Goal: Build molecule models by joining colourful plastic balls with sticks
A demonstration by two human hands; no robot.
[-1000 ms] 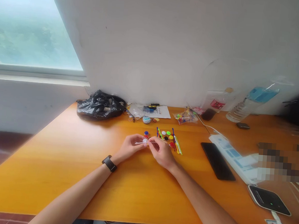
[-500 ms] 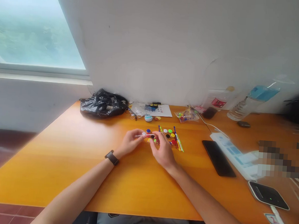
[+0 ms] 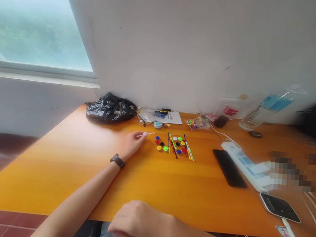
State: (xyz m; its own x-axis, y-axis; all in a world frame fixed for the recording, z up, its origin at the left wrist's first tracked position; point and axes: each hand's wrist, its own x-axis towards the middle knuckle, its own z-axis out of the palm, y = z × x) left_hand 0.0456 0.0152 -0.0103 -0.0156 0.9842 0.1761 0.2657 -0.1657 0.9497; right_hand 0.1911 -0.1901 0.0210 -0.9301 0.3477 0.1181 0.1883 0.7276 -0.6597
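In my left hand (image 3: 133, 142), a thin white stick (image 3: 151, 133) with arrow-like ends is pinched together with a small round white piece (image 3: 145, 134). My right hand (image 3: 140, 220) hangs over the front table edge by my lap, its fingers curled under; whether anything is inside them is hidden. To the right of my left hand lie small round pieces, among them a blue one (image 3: 157, 138), a black one (image 3: 162, 144) and a yellow one (image 3: 159, 147). Several coloured arrow-ended sticks (image 3: 188, 150) lie on both sides of a second group of round pieces.
A black plastic bag (image 3: 110, 108) sits at the back left, and white paper (image 3: 175, 117) lies under tools. A clear bag of coloured parts (image 3: 198, 122) is behind the pieces. On the right are a phone (image 3: 229, 168), a power strip (image 3: 243, 164) and a bottle (image 3: 265, 111).
My right hand has let go of the white stick and drawn back to the front table edge. My left hand has moved slightly left, still holding the stick and round piece.
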